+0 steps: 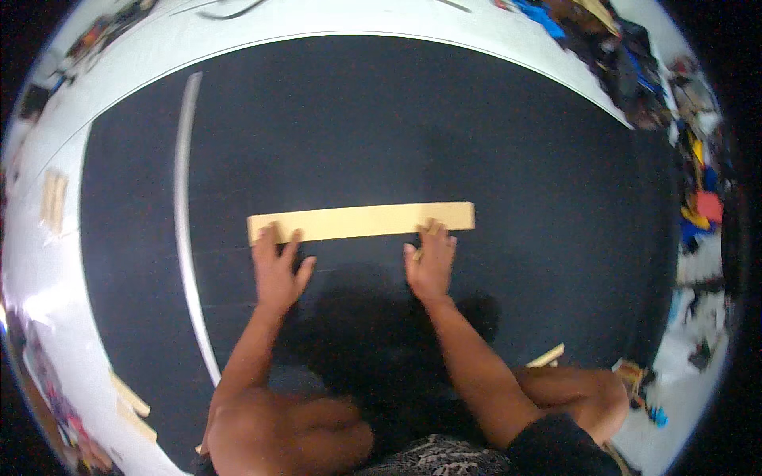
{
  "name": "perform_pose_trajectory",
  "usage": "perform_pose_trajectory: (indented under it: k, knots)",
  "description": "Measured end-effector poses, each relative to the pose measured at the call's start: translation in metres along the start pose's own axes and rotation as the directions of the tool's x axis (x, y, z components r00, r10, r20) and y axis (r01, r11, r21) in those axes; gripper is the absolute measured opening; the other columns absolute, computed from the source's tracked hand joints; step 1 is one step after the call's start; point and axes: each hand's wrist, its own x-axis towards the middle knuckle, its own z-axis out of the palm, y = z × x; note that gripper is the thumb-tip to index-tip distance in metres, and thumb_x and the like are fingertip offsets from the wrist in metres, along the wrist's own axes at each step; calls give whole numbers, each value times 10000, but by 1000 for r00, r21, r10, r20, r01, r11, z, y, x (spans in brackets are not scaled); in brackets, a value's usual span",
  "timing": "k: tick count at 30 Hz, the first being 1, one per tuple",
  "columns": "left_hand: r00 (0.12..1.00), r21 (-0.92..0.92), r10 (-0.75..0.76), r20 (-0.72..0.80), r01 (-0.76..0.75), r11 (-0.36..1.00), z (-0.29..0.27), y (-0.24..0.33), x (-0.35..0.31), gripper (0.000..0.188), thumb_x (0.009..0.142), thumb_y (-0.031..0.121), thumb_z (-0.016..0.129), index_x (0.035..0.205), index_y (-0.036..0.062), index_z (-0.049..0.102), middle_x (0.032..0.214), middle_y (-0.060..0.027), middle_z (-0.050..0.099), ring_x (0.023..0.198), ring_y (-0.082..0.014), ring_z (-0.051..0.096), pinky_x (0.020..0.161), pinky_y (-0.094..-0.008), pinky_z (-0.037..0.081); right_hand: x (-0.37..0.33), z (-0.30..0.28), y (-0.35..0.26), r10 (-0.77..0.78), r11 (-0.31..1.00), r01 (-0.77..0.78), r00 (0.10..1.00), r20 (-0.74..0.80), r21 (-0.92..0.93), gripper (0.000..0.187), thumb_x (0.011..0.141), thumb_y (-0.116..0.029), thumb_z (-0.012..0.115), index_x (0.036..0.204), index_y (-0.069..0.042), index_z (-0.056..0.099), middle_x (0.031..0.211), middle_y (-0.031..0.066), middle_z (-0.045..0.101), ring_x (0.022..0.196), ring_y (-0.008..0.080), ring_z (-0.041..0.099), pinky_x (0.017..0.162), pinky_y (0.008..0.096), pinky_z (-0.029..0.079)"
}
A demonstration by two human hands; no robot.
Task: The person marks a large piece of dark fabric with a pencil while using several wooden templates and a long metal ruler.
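A long, flat, tan strip (pixel 357 221), perhaps cardboard or thin wood, lies crosswise on a black sheet (pixel 357 127) in front of me. My left hand (pixel 278 274) rests with spread fingers on the lower edge of its left end. Toward the right end, my right hand (pixel 432 262) touches the same edge with its fingertips, thumb held apart. A small yellowish bit shows beside the right thumb, too small to name. Neither hand is wrapped round the strip; both press or rest on it from above.
Left of the strip, a long pale metal-looking ruler or bar (pixel 183 182) lies lengthwise on the sheet. Tan strips (pixel 54 202) lie on the white floor at far left, others (pixel 135 408) at lower left. Mixed clutter (pixel 619 63) stands at upper right. A tan piece (pixel 546 355) is near my right knee.
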Motion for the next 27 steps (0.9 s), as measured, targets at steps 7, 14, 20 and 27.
perform_pose_trajectory:
  k: [7, 14, 20, 27]
  knots:
    - [1000, 8, 20, -13, -20, 1000, 20, -6, 3, 653, 896, 428, 723, 1467, 159, 556, 1532, -284, 406, 1430, -504, 376, 1189, -633, 266, -4, 4, 4, 30, 999, -30, 1000, 3, -16, 520, 1001, -268, 589, 1463, -57, 475, 1612, 240, 368, 1517, 456, 271, 1228, 635, 155]
    - [999, -50, 11, -32, -13, 999, 25, -9, -2, 650, 919, 426, 703, 1494, 182, 526, 1538, -275, 408, 1451, -504, 356, 1201, -639, 251, -3, 8, 7, 14, 1000, -14, 1000, 12, -26, 499, 1021, -265, 573, 1457, -43, 474, 1617, 226, 365, 1527, 449, 255, 1243, 617, 121]
    - [999, -9, 19, -31, -19, 1000, 22, -6, 1, 641, 926, 445, 690, 1487, 179, 531, 1520, -274, 429, 1445, -493, 363, 1192, -638, 262, -1, 5, 6, 18, 998, -16, 1000, 20, -65, 475, 1050, -224, 537, 1484, -52, 450, 1621, 196, 365, 1535, 409, 258, 1254, 578, 119]
    - [998, 17, -13, 60, 12, 1000, 15, -3, 6, 664, 926, 480, 679, 1489, 164, 523, 1545, -240, 416, 1454, -473, 354, 1191, -645, 249, 35, 8, -9, -74, 948, 66, 997, 13, 311, 565, 1056, -276, 534, 1544, -31, 389, 1628, 181, 370, 1539, 388, 265, 1250, 588, 132]
